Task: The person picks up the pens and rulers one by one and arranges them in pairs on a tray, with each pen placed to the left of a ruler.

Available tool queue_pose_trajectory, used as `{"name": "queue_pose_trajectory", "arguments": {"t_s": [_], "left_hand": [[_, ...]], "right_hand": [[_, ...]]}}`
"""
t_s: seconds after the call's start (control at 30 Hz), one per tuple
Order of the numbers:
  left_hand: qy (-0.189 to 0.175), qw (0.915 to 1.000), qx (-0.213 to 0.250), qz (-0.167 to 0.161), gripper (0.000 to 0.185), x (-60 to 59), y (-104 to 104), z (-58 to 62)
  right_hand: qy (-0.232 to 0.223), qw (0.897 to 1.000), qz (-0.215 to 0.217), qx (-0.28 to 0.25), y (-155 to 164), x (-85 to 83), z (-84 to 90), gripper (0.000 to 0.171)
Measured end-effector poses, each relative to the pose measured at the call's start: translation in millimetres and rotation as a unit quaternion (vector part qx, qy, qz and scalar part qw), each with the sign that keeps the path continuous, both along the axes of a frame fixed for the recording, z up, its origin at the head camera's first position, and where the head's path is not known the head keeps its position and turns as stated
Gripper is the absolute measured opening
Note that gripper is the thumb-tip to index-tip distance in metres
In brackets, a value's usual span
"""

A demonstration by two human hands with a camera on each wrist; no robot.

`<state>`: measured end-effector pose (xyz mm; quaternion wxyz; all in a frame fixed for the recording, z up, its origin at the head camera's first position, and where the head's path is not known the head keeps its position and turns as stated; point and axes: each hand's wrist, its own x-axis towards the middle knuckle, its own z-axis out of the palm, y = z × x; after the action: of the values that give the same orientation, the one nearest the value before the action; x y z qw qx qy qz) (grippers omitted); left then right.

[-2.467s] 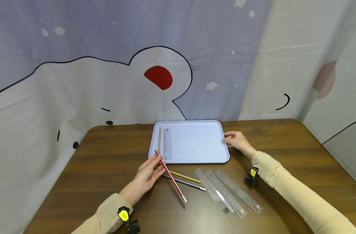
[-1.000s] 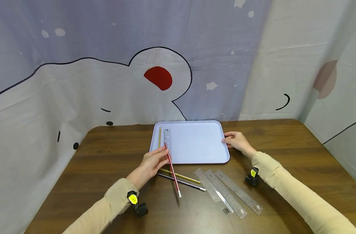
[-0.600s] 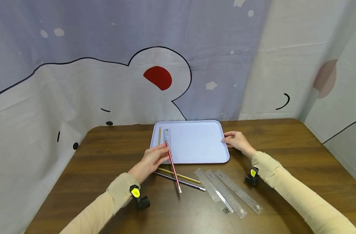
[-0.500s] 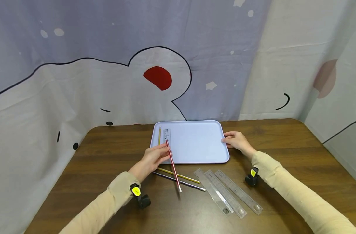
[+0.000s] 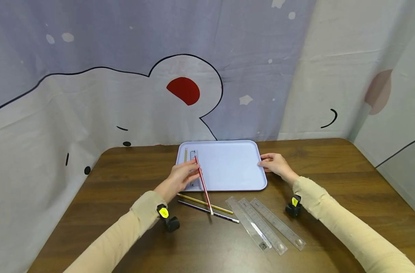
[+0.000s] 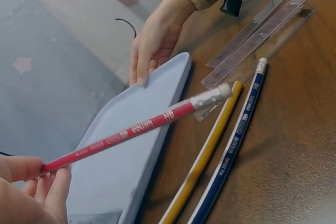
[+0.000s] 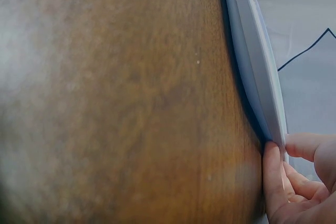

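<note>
My left hand (image 5: 181, 176) pinches a red pencil (image 5: 204, 185) near one end, above the near left part of the pale blue tray (image 5: 231, 167). The pencil's white eraser end points back toward me, over the table. Behind the hand, a yellow pencil (image 5: 186, 153) and a clear ruler (image 5: 194, 152) lie in the tray, both partly hidden. My right hand (image 5: 277, 165) grips the tray's right rim, thumb on top and fingers underneath, as the right wrist view shows. In the left wrist view the red pencil (image 6: 121, 136) slants across the tray, held between thumb and fingers.
In front of the tray, another yellow pencil (image 5: 207, 204) and a dark blue pencil (image 5: 211, 212) lie on the brown wooden table (image 5: 125, 174). Several clear rulers (image 5: 262, 223) are fanned out to their right. A patterned curtain (image 5: 248, 76) hangs behind the table.
My left hand has moved forward and to the right with the red pencil, from the tray's near left corner to over its left part. My right hand has stayed on the rim.
</note>
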<state>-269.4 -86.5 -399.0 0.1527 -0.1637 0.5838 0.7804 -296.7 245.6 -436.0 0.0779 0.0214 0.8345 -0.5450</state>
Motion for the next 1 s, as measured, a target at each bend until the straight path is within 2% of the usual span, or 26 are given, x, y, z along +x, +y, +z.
{"name": "queue_pose_trajectory", "arguments": {"t_s": [0.57,0.8,1.0], "left_hand": [[0.032,0.9990,-0.030,0.000,0.044,-17.6,5,5.9],[0.024,0.9981,-0.057,0.003,0.042,-27.2,2,7.3],[0.027,0.9980,-0.056,-0.006,0.044,-36.1,2,6.8]], "right_hand": [[-0.002,1.000,-0.001,0.012,1,-0.2,0.2,0.048],[-0.002,1.000,-0.002,0.011,1,-0.3,0.1,0.047],[-0.002,1.000,-0.004,0.011,0,1.9,0.3,0.047]]}}
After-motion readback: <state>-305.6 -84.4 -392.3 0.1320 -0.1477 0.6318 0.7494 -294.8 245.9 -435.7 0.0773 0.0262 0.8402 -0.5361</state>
